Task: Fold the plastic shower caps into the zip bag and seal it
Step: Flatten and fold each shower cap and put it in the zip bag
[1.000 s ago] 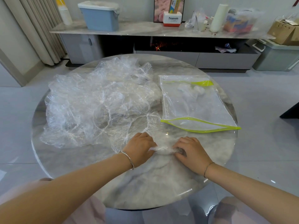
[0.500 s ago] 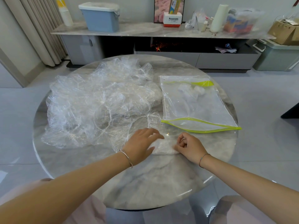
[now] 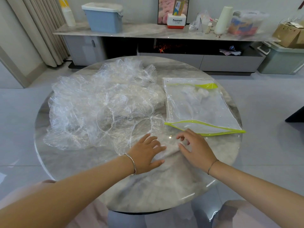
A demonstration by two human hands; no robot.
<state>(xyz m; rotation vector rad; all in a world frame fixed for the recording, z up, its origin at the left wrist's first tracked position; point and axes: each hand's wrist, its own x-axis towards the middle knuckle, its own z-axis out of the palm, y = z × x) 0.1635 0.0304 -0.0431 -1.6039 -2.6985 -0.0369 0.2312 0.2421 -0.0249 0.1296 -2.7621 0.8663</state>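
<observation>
Left grip [image 3: 146, 152] lies flat, fingers straight, pressing a folded cap [image 3: 171, 151] onto the counter [image 3: 164, 191]. Right grip [image 3: 197, 150], fingers loosely bent and apart, touches the cap's other side. The bag [image 3: 197, 109] lies just beyond, mouth gaping. Loose caps [image 3: 98, 109] are heaped to the left.

A round marble desk [image 3: 148, 191] stands on a pale glossy tiled floor [image 3: 271, 99]. Beige curtains [image 3: 37, 30] hang far left; a long low grey cabinet [image 3: 227, 61] lines the white wall [image 3: 139, 7].

"Panasonic" is printed on the white-and-red box [image 3: 176, 21] on the sideboard [image 3: 148, 32].
</observation>
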